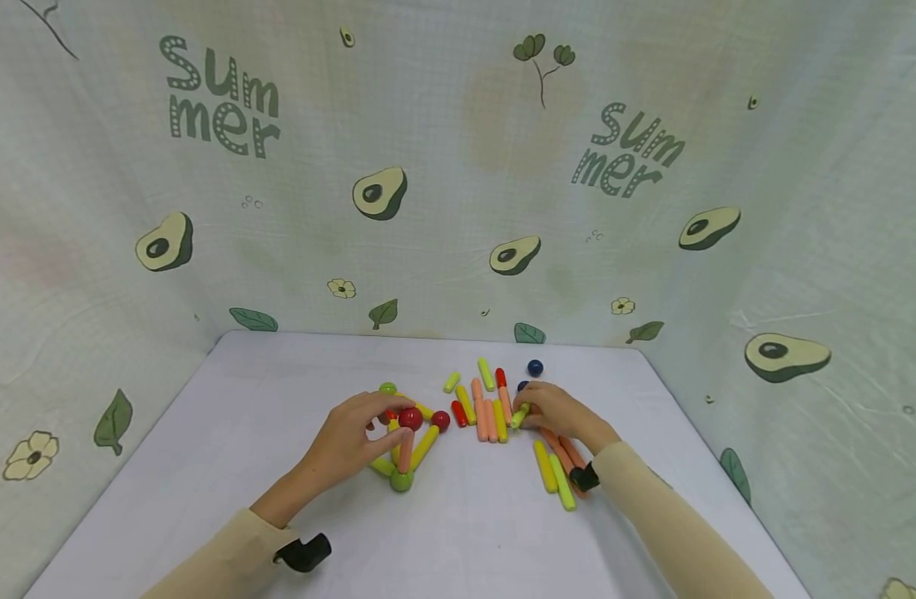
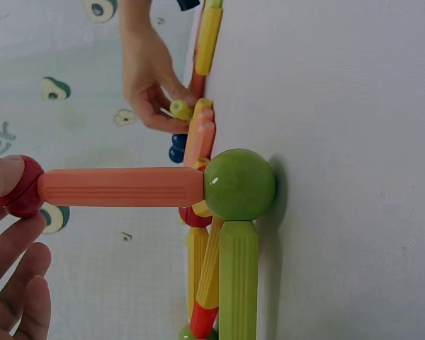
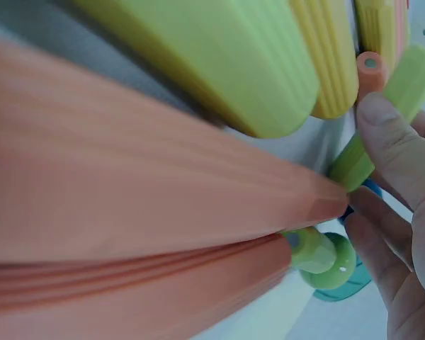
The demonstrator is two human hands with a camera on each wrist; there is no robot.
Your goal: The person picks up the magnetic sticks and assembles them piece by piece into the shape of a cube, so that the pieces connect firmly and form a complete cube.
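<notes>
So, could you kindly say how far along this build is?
Apparently done: a joined stick-and-ball frame. In hand: the left hand holds a red ball atop an upright orange stick; the right hand pinches a green stick. Remaining, probably: loose sticks and blue balls.

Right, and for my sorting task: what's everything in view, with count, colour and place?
Red balls: two, red, left of centre
Green balls: at least three, green, two left of centre, another in right wrist view
Navy balls: two, navy, far side, right of centre
Standing rod: one, orange, between red and green balls
Joined rods: several, yellow, green, red, left of centre
Loose rods: many, yellow, green, orange, red, centre to right
Held rod: one, light green, right of centre
Table: one, white, underneath
Cloth: one or more, pale, printed, behind and alongside
Wrist devices: two, black, at the wrists
Sleeves: two, beige, both forearms
Left hand: one, pinching a red ball
Right hand: one, pinching the held rod
</notes>
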